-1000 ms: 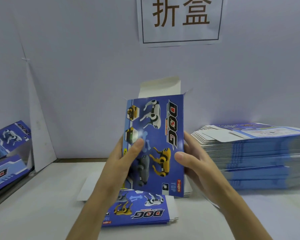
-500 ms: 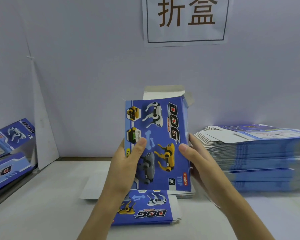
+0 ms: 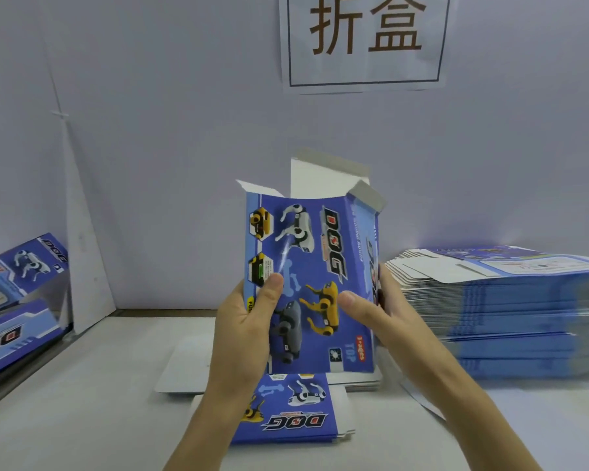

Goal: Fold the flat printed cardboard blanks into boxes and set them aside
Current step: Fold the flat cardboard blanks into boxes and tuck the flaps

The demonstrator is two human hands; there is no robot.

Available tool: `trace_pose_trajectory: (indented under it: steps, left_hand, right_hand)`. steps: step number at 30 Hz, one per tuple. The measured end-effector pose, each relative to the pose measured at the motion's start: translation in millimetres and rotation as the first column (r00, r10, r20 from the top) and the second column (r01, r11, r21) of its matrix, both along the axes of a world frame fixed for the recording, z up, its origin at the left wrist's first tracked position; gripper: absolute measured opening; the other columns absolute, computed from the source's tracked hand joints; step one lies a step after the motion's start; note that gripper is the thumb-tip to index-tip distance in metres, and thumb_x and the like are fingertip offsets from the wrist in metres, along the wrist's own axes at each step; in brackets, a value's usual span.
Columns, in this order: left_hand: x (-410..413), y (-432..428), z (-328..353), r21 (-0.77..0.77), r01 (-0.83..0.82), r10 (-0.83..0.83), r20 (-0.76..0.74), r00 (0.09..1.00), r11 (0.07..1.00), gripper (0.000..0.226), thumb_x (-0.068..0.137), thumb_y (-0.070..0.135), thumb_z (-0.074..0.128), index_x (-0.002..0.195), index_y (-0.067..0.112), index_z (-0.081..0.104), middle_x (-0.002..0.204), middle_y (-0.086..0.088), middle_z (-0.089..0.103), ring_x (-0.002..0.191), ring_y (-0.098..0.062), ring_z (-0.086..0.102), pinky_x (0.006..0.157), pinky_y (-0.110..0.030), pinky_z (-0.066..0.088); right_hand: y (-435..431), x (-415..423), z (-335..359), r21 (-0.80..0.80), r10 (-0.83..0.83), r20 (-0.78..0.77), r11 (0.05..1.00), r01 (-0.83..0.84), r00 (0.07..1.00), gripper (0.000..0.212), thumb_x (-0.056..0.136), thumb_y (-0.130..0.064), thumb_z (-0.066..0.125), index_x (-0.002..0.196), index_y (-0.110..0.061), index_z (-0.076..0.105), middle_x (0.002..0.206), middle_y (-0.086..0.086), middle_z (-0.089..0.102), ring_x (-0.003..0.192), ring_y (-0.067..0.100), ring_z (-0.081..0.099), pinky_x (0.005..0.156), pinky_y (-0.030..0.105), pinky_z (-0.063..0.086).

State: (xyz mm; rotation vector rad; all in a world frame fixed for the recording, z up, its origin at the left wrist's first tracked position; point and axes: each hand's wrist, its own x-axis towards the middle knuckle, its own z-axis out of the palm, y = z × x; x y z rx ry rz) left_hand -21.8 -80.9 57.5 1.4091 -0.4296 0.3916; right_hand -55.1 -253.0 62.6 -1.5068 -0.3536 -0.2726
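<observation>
I hold a blue printed "DOG" box blank [image 3: 315, 266] upright in front of me, its body partly opened into a sleeve, with white top flaps standing up. My left hand [image 3: 245, 321] grips its left edge, thumb on the printed front. My right hand [image 3: 374, 311] grips its right side, thumb on the front and fingers behind. Under my hands a few flat blanks [image 3: 286, 413] lie on the white table [image 3: 82, 385]. A tall stack of flat blanks [image 3: 504, 311] sits at the right.
Folded blue boxes [image 3: 14, 294] lean at the far left beside the table's edge. A white partition wall [image 3: 184, 130] stands behind, carrying a paper sign [image 3: 364, 39] with two large characters.
The blank has opened from flat into a sleeve: its right side panel now shows and the top flaps have spread. Both hands stayed on its edges and rose slightly.
</observation>
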Motion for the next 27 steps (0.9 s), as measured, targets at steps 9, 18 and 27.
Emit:
trace_pose_trajectory:
  steps: [9, 18, 27]
  left_hand:
    - [10.9, 26.4, 6.4, 0.23, 0.287, -0.239, -0.215, 0.947, 0.93, 0.089, 0.059, 0.052, 0.074, 0.14, 0.04, 0.039, 0.127, 0.005, 0.061, 0.109, -0.016, 0.065, 0.092, -0.038, 0.054]
    - [11.7, 45.9, 7.6, 0.241, 0.442, -0.418, -0.146, 0.897, 0.864, 0.027, 0.081, 0.03, 0.06, 0.106, 0.036, 0.07, 0.106, -0.002, 0.073, 0.1, -0.021, 0.068, 0.082, -0.021, 0.053]
    - [20.5, 42.8, 2.6, 0.256, 0.262, -0.232, -0.144, 0.962, 0.931, 0.04, 0.076, 0.067, 0.064, 0.094, 0.031, 0.067, 0.09, -0.005, 0.073, 0.081, -0.023, 0.069, 0.073, -0.026, 0.056]
  right_hand:
    - [-0.1, 5.0, -9.1, 0.178, -0.004, -0.028, 0.984, 0.009, 1.0, 0.04, 0.07, -0.027, 0.071, 0.109, -0.027, 0.063, 0.103, 0.0, 0.076, 0.091, 0.024, 0.074, 0.065, 0.028, 0.059]
    - [17.7, 7.8, -10.4, 0.143, -0.135, -0.005, 0.981, 0.135, 0.991, 0.07, 0.061, -0.039, 0.078, 0.125, -0.028, 0.051, 0.105, -0.008, 0.074, 0.091, 0.018, 0.074, 0.062, 0.026, 0.058]
    - [28.5, 0.9, -7.8, 0.054, -0.1, 0.091, 0.994, 0.095, 0.991, 0.072, 0.06, -0.041, 0.081, 0.124, -0.028, 0.052, 0.108, -0.008, 0.073, 0.097, 0.016, 0.072, 0.067, 0.022, 0.058]
